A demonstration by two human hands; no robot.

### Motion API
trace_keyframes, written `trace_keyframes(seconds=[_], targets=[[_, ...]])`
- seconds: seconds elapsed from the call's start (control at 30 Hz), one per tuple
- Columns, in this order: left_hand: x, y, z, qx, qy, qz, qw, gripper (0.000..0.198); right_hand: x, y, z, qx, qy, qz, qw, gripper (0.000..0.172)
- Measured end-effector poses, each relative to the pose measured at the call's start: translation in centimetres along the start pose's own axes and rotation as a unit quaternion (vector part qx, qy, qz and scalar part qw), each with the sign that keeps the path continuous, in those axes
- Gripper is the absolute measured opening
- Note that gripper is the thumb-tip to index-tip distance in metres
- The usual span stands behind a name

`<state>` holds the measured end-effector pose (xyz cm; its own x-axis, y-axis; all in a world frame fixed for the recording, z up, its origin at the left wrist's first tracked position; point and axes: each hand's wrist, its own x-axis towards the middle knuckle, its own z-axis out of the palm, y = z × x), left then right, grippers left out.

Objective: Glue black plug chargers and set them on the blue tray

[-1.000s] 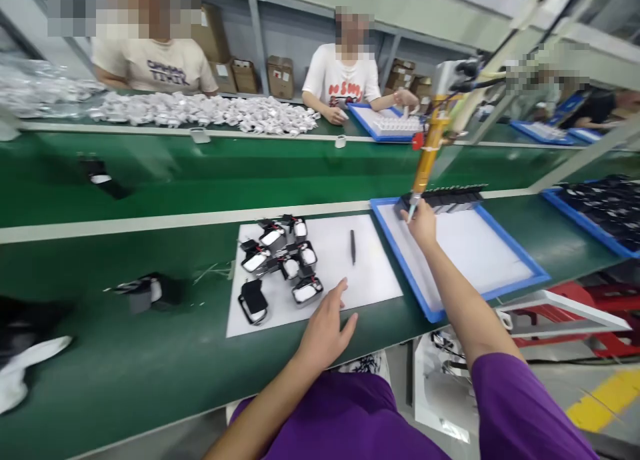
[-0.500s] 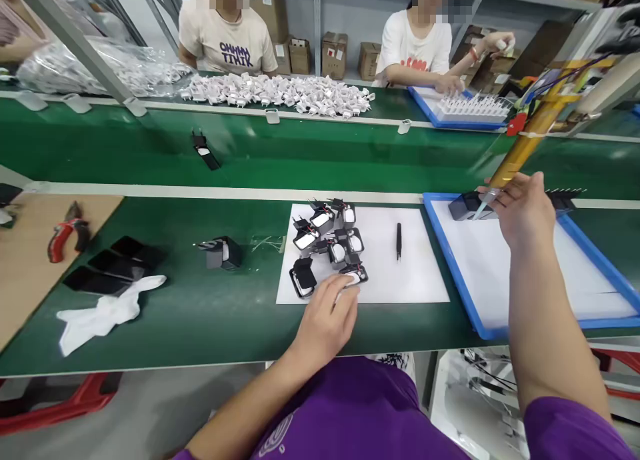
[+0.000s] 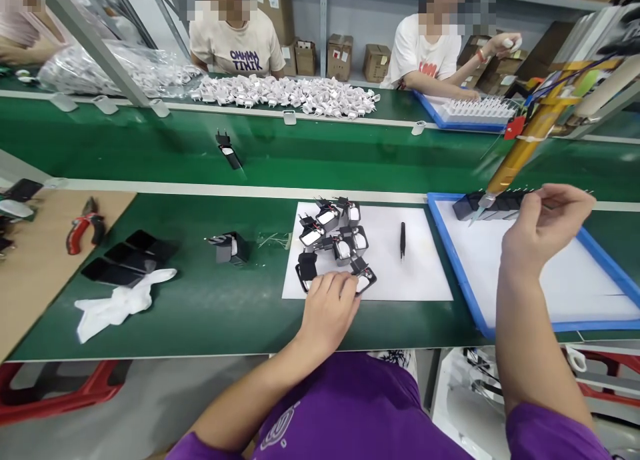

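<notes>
On the white sheet (image 3: pixel 425 273), my left hand (image 3: pixel 330 313) has its bent fingers on the near edge of an open black plug adapter (image 3: pixel 367 277) with thin wires; the fingertips are partly hidden. Several more black adapters (image 3: pixel 343 247) lie beyond it. My right hand (image 3: pixel 553 223) hovers over the blue-rimmed tray (image 3: pixel 453 263), its fingers loosely bent and apart from the thumb, with nothing visible in them. Behind that hand stands a row of black adapters (image 3: pixel 467 207). A yellow dispenser tube (image 3: pixel 505 173) slants down to this row, its pale nozzle beside the leftmost adapter.
Black tweezers (image 3: pixel 403 240) lie on the sheet. Leftward are a lone adapter (image 3: pixel 230 248), black covers (image 3: pixel 127 257), a white cloth (image 3: pixel 120 303) and red-handled pliers (image 3: pixel 85 227). One adapter (image 3: pixel 229 150) is on the green belt (image 3: pixel 320 143). Co-workers sit beyond, by piled white plugs (image 3: pixel 290 95).
My right hand has let go of the yellow dispenser tube and moved right, over the adapter row. My left hand stays at the same adapter. The view has shifted slightly.
</notes>
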<state>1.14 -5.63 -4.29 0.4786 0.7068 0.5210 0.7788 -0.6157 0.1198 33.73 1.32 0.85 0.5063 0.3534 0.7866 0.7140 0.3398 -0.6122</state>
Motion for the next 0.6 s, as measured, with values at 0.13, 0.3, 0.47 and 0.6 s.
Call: trace_keyframes(seconds=[0.13, 0.3, 0.47, 0.6], targets=[[-0.9, 0.5, 1.1, -0.079, 0.017, -0.014, 0.997, 0.015, -3.7, -2.0, 1.1, -0.089, -0.339, -0.140, 0.926, 0.024], [-2.5, 0.7, 2.8, -0.257, 0.025, -0.140, 0.956, 0.029, -7.2, -0.6, 3.9, -0.209, -0.579, -0.234, 0.753, 0.055], [-3.2, 1.1, 2.4, -0.483, -0.010, -0.277, 0.831, 0.042, -7.2, 1.1, 4.3, -0.201, -0.601, -0.250, 0.732, 0.032], [-3.1, 1.4, 2.4, -0.525, -0.045, -0.296, 0.796, 0.050, -6.4, -0.3, 2.5, -0.176, -0.560, -0.197, 0.785, 0.017]])
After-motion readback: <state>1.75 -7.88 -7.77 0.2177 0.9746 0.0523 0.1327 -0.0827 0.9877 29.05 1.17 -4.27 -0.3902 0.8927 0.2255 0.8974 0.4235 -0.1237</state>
